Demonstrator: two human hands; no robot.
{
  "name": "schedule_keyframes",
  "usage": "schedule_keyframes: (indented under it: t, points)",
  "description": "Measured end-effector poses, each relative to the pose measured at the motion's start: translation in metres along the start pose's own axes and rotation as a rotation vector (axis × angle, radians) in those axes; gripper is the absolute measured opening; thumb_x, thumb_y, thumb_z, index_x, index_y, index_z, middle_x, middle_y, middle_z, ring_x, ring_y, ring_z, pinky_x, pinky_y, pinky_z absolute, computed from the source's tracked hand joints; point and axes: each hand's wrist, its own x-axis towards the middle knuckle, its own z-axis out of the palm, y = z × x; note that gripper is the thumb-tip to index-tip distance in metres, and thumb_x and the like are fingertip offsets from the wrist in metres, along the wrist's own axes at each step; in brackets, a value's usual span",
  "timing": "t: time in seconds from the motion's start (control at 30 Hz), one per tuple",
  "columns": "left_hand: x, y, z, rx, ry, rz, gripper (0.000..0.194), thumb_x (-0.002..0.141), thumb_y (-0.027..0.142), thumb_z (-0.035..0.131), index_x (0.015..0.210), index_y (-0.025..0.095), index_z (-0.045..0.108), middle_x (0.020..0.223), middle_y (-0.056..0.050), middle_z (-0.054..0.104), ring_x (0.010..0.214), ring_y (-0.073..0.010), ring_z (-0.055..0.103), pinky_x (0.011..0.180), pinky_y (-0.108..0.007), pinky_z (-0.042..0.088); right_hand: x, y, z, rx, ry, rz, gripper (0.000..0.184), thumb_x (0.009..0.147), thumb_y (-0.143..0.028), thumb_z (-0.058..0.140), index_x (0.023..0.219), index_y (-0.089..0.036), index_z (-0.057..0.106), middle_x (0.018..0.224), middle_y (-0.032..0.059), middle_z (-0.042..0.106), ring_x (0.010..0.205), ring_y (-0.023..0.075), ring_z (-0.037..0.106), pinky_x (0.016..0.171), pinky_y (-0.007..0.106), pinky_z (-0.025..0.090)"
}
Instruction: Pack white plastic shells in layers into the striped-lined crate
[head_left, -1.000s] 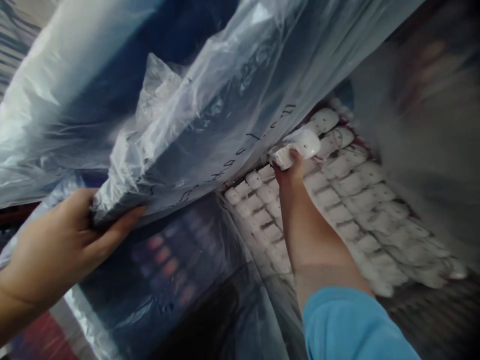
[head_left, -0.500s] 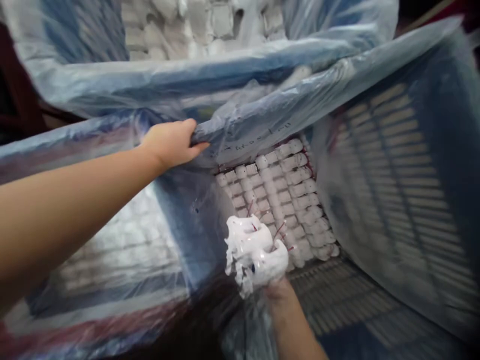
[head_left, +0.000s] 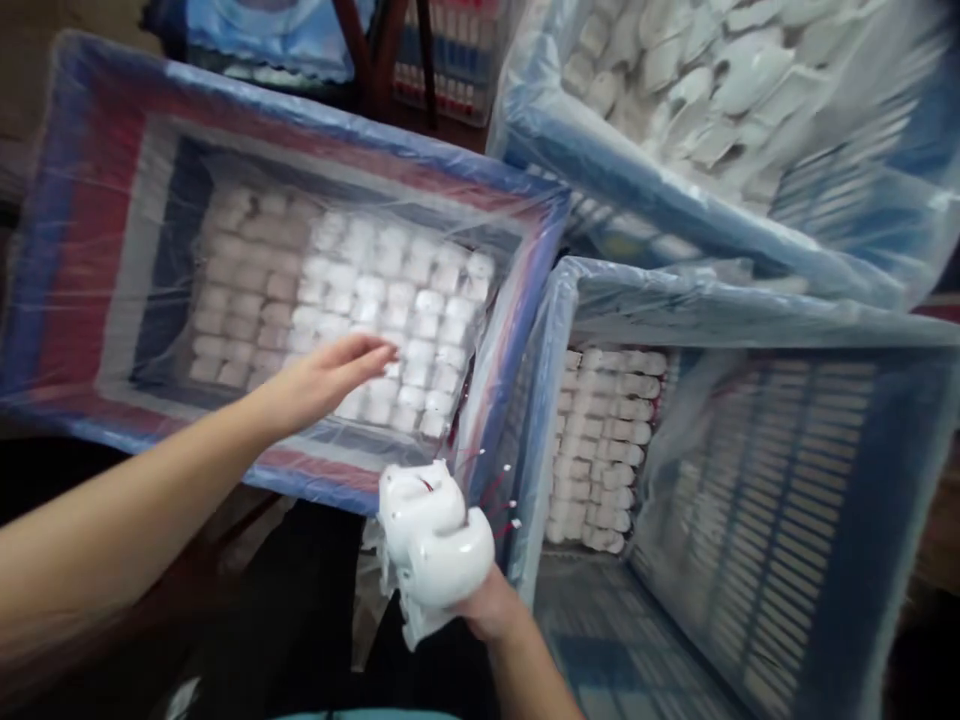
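Note:
My right hand (head_left: 491,605) is closed round two white plastic parts (head_left: 431,540) with thin red wires, held near the bottom centre, just left of the right crate's corner. My left hand (head_left: 330,375) stretches forward with fingers out flat, holding nothing, over the front edge of the left crate (head_left: 90,200). That crate is lined with clear plastic and holds rows of white parts (head_left: 352,310). The blue crate on the right (head_left: 825,520) has rows of the same white parts (head_left: 607,440) stacked against its left wall.
A third plastic-lined crate (head_left: 675,210) full of loose white parts sits at the upper right. Dark floor lies below the left crate. Red chair or table legs (head_left: 382,50) and more crates stand at the top.
My left hand has let go of the plastic liner and moved over the left crate. My right hand has lifted the white parts out of the right crate. The view has risen.

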Motion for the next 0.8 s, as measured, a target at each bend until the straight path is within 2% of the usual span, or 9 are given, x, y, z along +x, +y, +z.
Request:
schedule_keyframes:
  t: [0.1, 0.17, 0.27, 0.33, 0.43, 0.53, 0.6, 0.63, 0.8]
  points:
    - [-0.054, -0.080, -0.011, -0.478, -0.090, -0.344, 0.070, 0.079, 0.071, 0.045, 0.127, 0.020, 0.047, 0.131, -0.014, 0.051, 0.114, -0.0284, 0.053, 0.092, -0.040, 0.045, 0.028, 0.006, 0.043, 0.106, 0.047, 0.070, 0.081, 0.046, -0.041, 0.085, 0.121, -0.027, 0.058, 0.116, 0.0048, 0.065, 0.112, 0.0298, 0.058, 0.101, 0.047, 0.040]
    - [-0.076, -0.115, -0.005, -0.690, -0.158, -0.386, 0.078, 0.075, 0.072, 0.050, 0.132, 0.020, 0.042, 0.128, -0.014, 0.054, 0.111, -0.0279, 0.056, 0.086, -0.036, 0.047, 0.041, 0.007, 0.058, 0.091, 0.035, 0.113, 0.088, 0.044, -0.034, 0.087, 0.125, -0.025, 0.055, 0.117, 0.0051, 0.064, 0.112, 0.0292, 0.058, 0.102, 0.047, 0.039]
    - [-0.089, -0.142, -0.012, -0.707, -0.313, -0.385, 0.062, 0.069, 0.058, 0.068, 0.112, 0.015, 0.059, 0.103, -0.011, 0.066, 0.089, -0.0219, 0.062, 0.076, -0.028, 0.047, 0.058, -0.003, 0.062, -0.107, -0.095, 0.168, 0.091, 0.046, -0.029, 0.085, 0.130, -0.025, 0.050, 0.120, 0.0039, 0.062, 0.110, 0.0260, 0.058, 0.102, 0.043, 0.039]
    - [-0.087, -0.149, -0.030, -0.646, -0.478, -0.404, 0.047, 0.068, 0.052, 0.072, 0.094, 0.013, 0.066, 0.088, -0.008, 0.068, 0.078, -0.0187, 0.063, 0.071, -0.026, 0.046, 0.070, -0.021, 0.058, -0.315, -0.221, 0.222, 0.093, 0.050, -0.030, 0.082, 0.135, -0.024, 0.046, 0.121, 0.0031, 0.061, 0.107, 0.0234, 0.058, 0.099, 0.039, 0.041]
    - [-0.076, -0.156, -0.061, -0.553, -0.700, -0.421, 0.061, 0.066, 0.059, 0.070, 0.111, 0.019, 0.063, 0.099, -0.009, 0.068, 0.090, -0.0232, 0.063, 0.072, -0.027, 0.048, 0.090, -0.063, 0.055, -0.748, -0.395, 0.285, 0.090, 0.056, -0.030, 0.077, 0.139, -0.024, 0.042, 0.116, 0.0011, 0.063, 0.098, 0.0203, 0.061, 0.091, 0.033, 0.046]
    - [-0.060, -0.157, -0.074, -0.361, -0.548, -0.421, 0.077, 0.069, 0.066, 0.062, 0.132, 0.023, 0.049, 0.127, -0.011, 0.057, 0.116, -0.0282, 0.053, 0.083, -0.030, 0.047, 0.111, -0.107, 0.069, -1.169, -0.550, 0.317, 0.081, 0.061, -0.034, 0.073, 0.137, -0.028, 0.046, 0.111, 0.0004, 0.066, 0.092, 0.0204, 0.062, 0.085, 0.029, 0.047]
    - [-0.051, -0.154, -0.071, -0.250, -0.385, -0.305, 0.075, 0.072, 0.063, 0.062, 0.134, 0.023, 0.048, 0.138, -0.010, 0.047, 0.127, -0.0284, 0.044, 0.092, -0.029, 0.044, 0.125, -0.129, 0.087, -1.414, -0.641, 0.358, 0.076, 0.060, -0.036, 0.073, 0.133, -0.028, 0.051, 0.108, 0.0019, 0.067, 0.090, 0.0216, 0.063, 0.080, 0.027, 0.046]
    - [-0.047, -0.151, -0.068, -0.221, -0.384, -0.232, 0.074, 0.071, 0.059, 0.065, 0.134, 0.022, 0.048, 0.140, -0.010, 0.045, 0.128, -0.0283, 0.042, 0.094, -0.029, 0.043, 0.130, -0.137, 0.097, -1.534, -0.682, 0.388, 0.073, 0.060, -0.035, 0.072, 0.130, -0.028, 0.054, 0.104, 0.0028, 0.068, 0.088, 0.0220, 0.064, 0.076, 0.027, 0.046]
    - [-0.039, -0.137, -0.034, -0.277, -0.866, -0.021, 0.075, 0.054, 0.035, 0.084, 0.122, 0.019, 0.058, 0.107, -0.007, 0.067, 0.097, -0.0268, 0.062, 0.083, -0.031, 0.050, 0.147, -0.152, 0.138, -1.934, -0.805, 0.458, 0.063, 0.048, -0.020, 0.071, 0.110, -0.027, 0.067, 0.067, 0.0007, 0.066, 0.057, 0.0184, 0.059, 0.054, 0.025, 0.039]
